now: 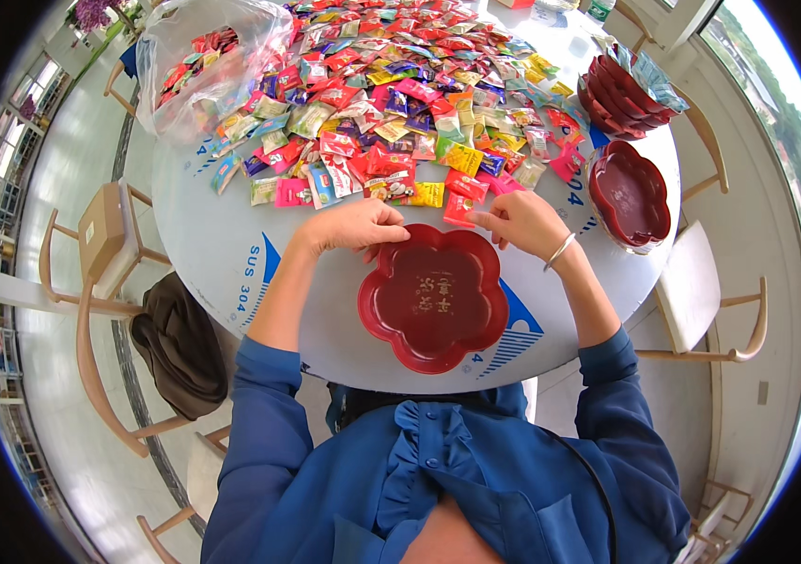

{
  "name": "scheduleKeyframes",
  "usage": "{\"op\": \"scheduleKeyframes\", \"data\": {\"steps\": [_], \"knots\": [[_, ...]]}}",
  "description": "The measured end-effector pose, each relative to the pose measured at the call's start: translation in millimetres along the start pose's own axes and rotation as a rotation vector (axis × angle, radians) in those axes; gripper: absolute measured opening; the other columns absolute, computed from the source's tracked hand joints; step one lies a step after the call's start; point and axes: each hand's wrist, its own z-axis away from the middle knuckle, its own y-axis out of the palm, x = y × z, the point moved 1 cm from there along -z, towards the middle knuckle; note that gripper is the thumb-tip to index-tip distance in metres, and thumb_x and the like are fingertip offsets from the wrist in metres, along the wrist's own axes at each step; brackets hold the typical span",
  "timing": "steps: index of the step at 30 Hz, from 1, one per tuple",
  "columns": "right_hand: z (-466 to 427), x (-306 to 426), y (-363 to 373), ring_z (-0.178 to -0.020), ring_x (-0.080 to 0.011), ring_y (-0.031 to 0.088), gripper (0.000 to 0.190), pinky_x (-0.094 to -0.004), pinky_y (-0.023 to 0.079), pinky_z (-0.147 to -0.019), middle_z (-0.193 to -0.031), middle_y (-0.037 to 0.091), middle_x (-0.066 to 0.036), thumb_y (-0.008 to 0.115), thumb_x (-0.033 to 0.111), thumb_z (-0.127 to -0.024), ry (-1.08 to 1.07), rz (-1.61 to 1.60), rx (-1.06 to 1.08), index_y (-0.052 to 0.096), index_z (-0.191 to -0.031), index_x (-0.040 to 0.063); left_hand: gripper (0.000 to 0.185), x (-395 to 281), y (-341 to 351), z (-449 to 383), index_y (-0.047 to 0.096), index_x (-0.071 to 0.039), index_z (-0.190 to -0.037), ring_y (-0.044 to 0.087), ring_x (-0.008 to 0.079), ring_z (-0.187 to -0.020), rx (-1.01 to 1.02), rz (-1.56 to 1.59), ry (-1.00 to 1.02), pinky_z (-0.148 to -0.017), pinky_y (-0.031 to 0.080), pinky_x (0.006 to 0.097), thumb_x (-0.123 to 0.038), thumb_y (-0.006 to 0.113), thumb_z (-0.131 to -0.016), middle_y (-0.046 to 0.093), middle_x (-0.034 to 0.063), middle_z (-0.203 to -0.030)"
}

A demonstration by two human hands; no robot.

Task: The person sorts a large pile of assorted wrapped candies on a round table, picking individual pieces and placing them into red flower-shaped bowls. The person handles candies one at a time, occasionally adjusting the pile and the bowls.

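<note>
Before me on the table is a dark red flower-shaped plastic tray [435,303] with gold characters on its bare bottom. My left hand [358,227] holds its far-left rim, thumb on top and fingertips curled down outside. Beyond the far-right rim, my right hand [528,222] touches the end of a red candy packet [458,209] with a fingertip; I cannot tell whether it pinches it. A wide heap of wrapped candies [400,92] in many colours spreads beyond both hands, its near edge close to the tray.
A clear plastic bag [150,77] with candies stands at the back left. At the right are a stack of red flower-shaped trays [619,99] topped with blue packets, and another red tray [631,190] on clear plastic. Wooden chairs [700,289] surround the round table [330,324].
</note>
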Motion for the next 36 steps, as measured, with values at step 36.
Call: {"op": "scheduleKeyframes", "data": {"steps": [36], "knots": [[-21,-22,59,-0.067,-0.0329,0.067,0.029,-0.0423,0.051,-0.059,-0.071,0.066,-0.011,0.074,0.029,-0.093,-0.243,0.007,-0.552,0.055,-0.095,0.007,0.023,15,27,-22,0.064,-0.004,-0.076,0.05,0.011,-0.051,-0.935,-0.282,0.641,-0.049,0.04,0.0286,-0.016,0.077,-0.091,0.058,0.0043,-0.061]]}}
